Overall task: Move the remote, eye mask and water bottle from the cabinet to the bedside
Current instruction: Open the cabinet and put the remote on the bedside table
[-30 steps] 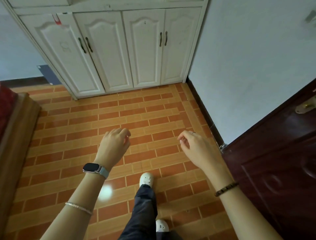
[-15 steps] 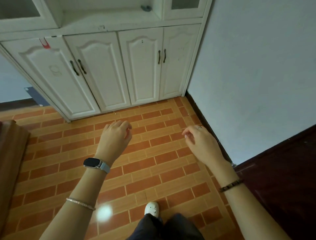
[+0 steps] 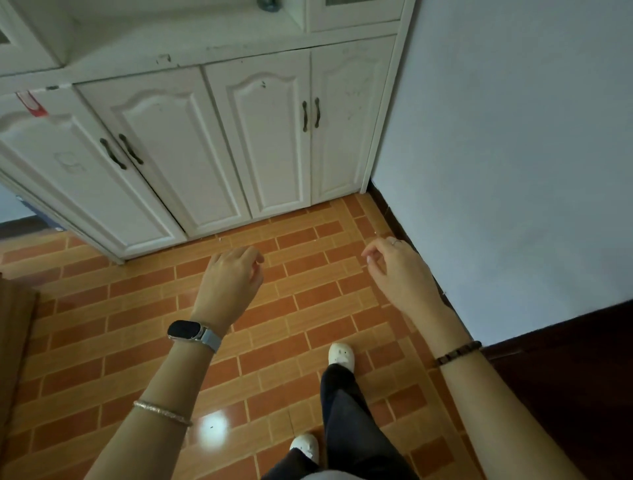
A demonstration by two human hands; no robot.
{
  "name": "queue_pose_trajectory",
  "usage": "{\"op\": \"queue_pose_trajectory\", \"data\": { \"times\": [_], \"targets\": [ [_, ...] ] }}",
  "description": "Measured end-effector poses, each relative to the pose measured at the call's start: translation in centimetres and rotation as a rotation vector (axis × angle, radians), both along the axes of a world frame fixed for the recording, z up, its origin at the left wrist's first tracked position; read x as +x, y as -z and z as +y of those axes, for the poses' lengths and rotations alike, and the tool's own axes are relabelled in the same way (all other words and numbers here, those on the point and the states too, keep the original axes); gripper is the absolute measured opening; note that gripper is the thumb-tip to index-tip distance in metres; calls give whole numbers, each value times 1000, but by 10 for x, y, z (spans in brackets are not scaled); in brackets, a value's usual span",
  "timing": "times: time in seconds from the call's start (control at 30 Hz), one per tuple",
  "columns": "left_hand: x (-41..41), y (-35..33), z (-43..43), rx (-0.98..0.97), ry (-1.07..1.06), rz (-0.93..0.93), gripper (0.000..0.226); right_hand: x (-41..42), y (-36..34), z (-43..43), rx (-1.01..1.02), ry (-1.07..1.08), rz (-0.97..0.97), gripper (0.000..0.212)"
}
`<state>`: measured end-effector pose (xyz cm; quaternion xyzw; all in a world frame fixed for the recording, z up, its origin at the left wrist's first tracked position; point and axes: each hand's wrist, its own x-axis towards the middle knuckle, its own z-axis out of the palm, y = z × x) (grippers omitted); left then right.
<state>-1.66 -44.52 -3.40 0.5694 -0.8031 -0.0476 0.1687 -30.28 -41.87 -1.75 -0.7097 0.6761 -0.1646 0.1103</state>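
A white cabinet (image 3: 267,144) with several panelled lower doors stands ahead against the wall. Its open shelf (image 3: 191,37) runs along the top of the view. A small dark grey object (image 3: 269,4) sits at the shelf's back, cut off by the frame edge; I cannot tell what it is. My left hand (image 3: 231,282), with a watch on the wrist, hangs over the tiled floor with loosely curled fingers and holds nothing. My right hand (image 3: 399,269) hovers near the wall, fingers apart and empty. No remote, eye mask or bottle is recognisable.
Orange brick-pattern tiles (image 3: 301,308) cover the floor. A pale blue wall (image 3: 513,154) rises on the right, with a dark wooden door (image 3: 575,394) at lower right. A brown wooden edge (image 3: 13,342) lies at the far left. My legs and white shoes (image 3: 340,356) are below.
The view has come closer to the cabinet and tilted up, so the open shelf now shows. Both hands stay empty in front of me. One foot has stepped forward.
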Motion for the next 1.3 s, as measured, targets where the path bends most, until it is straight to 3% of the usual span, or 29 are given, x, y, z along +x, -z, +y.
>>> {"op": "queue_pose_trajectory", "data": {
  "times": [0.6, 1.3],
  "targets": [
    [-98, -13, -201, -15, -104, 37, 8, -92, -12, -225, -20, -78, -58, 12],
    [-138, -53, -541, -186, 107, 81, 11, -110, -39, -501, -165, 30, -88, 13]
  ]
}}
